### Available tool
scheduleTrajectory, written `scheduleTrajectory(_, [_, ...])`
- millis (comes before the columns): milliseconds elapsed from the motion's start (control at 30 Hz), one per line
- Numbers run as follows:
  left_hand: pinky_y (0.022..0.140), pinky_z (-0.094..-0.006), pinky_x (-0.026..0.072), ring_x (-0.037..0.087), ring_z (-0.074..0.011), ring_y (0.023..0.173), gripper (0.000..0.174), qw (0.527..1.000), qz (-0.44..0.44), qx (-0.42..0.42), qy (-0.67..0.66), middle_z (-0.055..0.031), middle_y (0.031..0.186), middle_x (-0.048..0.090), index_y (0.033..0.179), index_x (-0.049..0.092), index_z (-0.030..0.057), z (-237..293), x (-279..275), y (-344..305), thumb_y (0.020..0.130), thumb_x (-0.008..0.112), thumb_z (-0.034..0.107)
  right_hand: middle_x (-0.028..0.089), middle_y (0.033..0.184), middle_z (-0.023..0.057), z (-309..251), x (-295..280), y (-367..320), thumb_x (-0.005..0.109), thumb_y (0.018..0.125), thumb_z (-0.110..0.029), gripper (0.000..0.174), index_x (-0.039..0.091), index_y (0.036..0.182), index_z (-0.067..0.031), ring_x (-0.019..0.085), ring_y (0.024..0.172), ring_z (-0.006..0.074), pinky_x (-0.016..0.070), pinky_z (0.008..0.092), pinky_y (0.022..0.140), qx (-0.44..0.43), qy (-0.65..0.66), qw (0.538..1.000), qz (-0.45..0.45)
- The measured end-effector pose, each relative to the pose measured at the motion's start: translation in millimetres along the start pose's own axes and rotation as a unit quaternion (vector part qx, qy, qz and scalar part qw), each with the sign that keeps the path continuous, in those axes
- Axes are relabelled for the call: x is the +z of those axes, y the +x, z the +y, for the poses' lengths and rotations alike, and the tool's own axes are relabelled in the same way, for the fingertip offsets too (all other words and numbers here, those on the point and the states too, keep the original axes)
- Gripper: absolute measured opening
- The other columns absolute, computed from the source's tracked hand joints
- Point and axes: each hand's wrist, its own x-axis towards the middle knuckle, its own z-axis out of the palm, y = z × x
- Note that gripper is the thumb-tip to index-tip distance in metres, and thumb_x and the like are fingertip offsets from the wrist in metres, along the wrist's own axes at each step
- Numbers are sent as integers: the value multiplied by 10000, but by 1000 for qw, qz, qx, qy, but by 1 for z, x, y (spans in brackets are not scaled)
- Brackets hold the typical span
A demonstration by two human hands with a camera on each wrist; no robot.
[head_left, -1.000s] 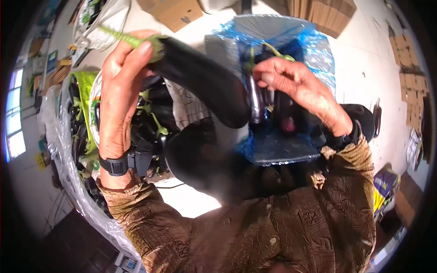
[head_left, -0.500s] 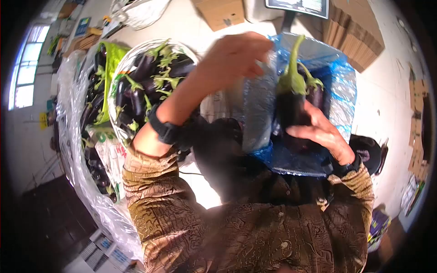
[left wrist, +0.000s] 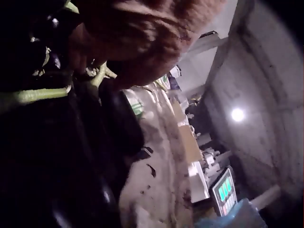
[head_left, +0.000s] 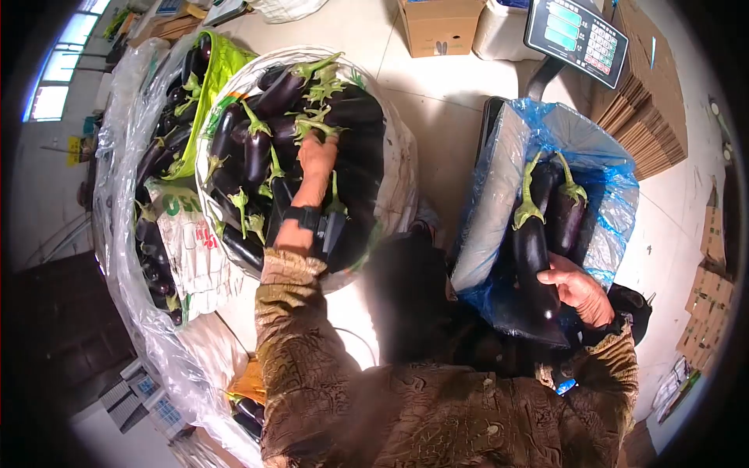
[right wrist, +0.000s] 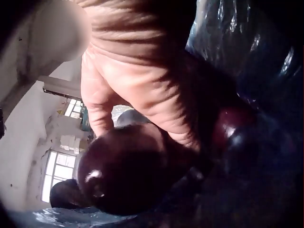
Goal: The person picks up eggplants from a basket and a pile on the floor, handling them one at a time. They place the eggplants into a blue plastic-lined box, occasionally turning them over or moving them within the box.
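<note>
In the head view my left hand reaches into a round white sack packed with dark purple eggplants. Its fingers pinch the green stem end of one eggplant; the left wrist view has the hand close over a stem, fingertips partly hidden. On the other side, my right hand grips the lower end of a long eggplant, thumb on top. That eggplant lies in a box lined with blue plastic, beside other eggplants. The right wrist view shows its rounded tip under the fingers.
A scale display rises behind the lined box. Flattened cardboard is stacked at the back right, and a carton stands at the back. Clear plastic sheeting surrounds more eggplants on the left, near a yellow-green bag.
My left hand let go of the large eggplant over the box and moved left into the sack. The right hand took hold of that eggplant, which now lies in the box.
</note>
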Motion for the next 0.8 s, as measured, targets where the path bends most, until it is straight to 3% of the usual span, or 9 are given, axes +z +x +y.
scheduleTrajectory(200, [953, -437, 471, 606, -381, 1119, 554, 991, -29, -96, 84, -237, 1147, 655, 1143, 625, -19, 19, 10, 32, 792, 701, 402, 670, 1100, 139, 6, -8, 18, 656, 845, -95, 486, 505, 1299, -8, 668, 994, 258, 527, 377, 916, 39, 43, 997, 49])
scheduleTrajectory(267, [945, -431, 481, 604, -372, 1129, 480, 983, -22, -178, 31, -208, 1152, 663, 1029, 663, -2, 24, 4, 41, 772, 724, 399, 674, 1093, 126, 5, -5, 24, 652, 853, -83, 467, 512, 1294, -18, 672, 978, 247, 535, 377, 901, 39, 45, 997, 43])
scheduleTrajectory(400, [796, -348, 507, 663, -220, 847, 320, 969, 73, -157, -178, -132, 1021, 703, 899, 664, 21, 19, 9, 30, 750, 793, 272, 657, 1090, 36, -7, 11, 28, 692, 859, -119, 484, 510, 1303, -61, 642, 993, 159, 523, 319, 877, 75, 26, 995, 62])
scheduleTrajectory(433, [722, -307, 490, 597, -145, 742, 254, 972, 96, -92, -193, -80, 888, 681, 882, 623, 13, 9, 14, 30, 792, 780, 192, 651, 1097, 39, -9, 14, 29, 712, 859, -159, 490, 511, 1294, -58, 631, 1019, 157, 511, 325, 897, 90, -2, 993, 77])
scheduleTrajectory(467, [722, -307, 490, 597, -145, 742, 254, 973, 97, -91, -190, -80, 888, 681, 882, 623, 13, 3, 12, 30, 792, 780, 192, 651, 1097, 39, -7, 12, 35, 712, 859, -159, 490, 511, 1294, -58, 631, 1019, 157, 511, 325, 897, 90, -1, 993, 74])
scheduleTrajectory(600, [767, -264, 475, 571, -107, 785, 100, 912, 161, 210, -314, -25, 843, 618, 925, 574, 16, 17, -30, 4, 905, 662, 61, 585, 1273, 116, -5, 30, 40, 780, 805, -239, 749, 392, 1408, -22, 544, 1206, 225, 419, 350, 1023, 46, -92, 987, 124])
scheduleTrajectory(667, [838, -268, 469, 588, -123, 881, 93, 906, 162, 214, -329, -56, 940, 642, 978, 582, 6, 20, -63, 0, 920, 642, 46, 561, 1308, 134, -6, 38, 41, 809, 778, -256, 817, 371, 1415, 7, 502, 1260, 237, 372, 348, 1074, -6, -82, 987, 135])
scheduleTrajectory(733, [844, -274, 473, 596, -131, 899, 97, 899, 170, 209, -345, -67, 962, 649, 991, 589, -1, 11, -87, 5, 923, 641, 46, 528, 1345, 186, -2, 37, 49, 831, 740, -234, 936, 288, 1450, 48, 474, 1296, 268, 342, 348, 1103, -23, -371, 894, 250])
scheduleTrajectory(800, [857, -280, 470, 597, -136, 913, 104, 902, 145, 194, -358, -70, 966, 651, 1002, 595, -1, 0, -109, 4, 923, 644, 46, 527, 1340, 200, -2, 40, 45, 830, 734, -229, 945, 281, 1446, 61, 471, 1300, 271, 341, 349, 1105, -83, -331, 918, 204])
